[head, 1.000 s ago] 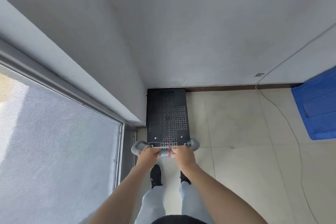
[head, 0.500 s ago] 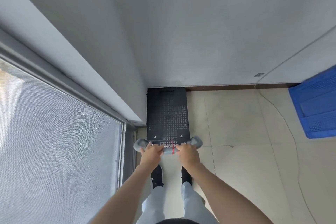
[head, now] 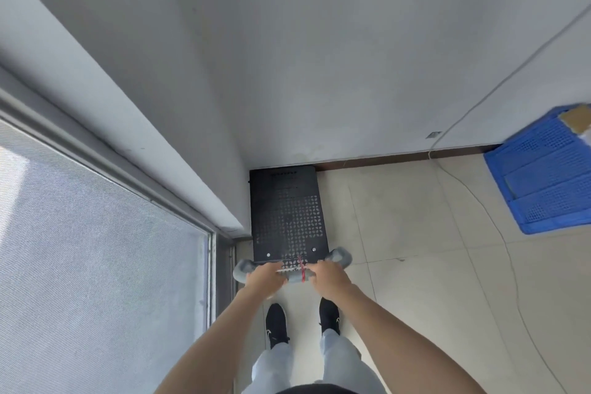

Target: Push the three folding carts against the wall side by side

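Note:
One folding cart (head: 287,211) is in view: a black perforated platform with a grey padded handle (head: 339,257) and a red band around the bar. Its far end touches the grey wall (head: 319,57), and its left side lies along the corner. My left hand (head: 266,278) and my right hand (head: 329,275) both grip the handle, close together near its middle. No other cart is in view.
A blue plastic crate (head: 543,173) with cardboard on it stands at the right by the wall. A thin cable (head: 486,211) runs down the wall and across the tiled floor. A screened window (head: 89,249) fills the left. My feet stand just behind the cart.
The cart has rolled slightly forward into the corner, and my hands have followed it on the handle. My feet have stepped closer together behind it.

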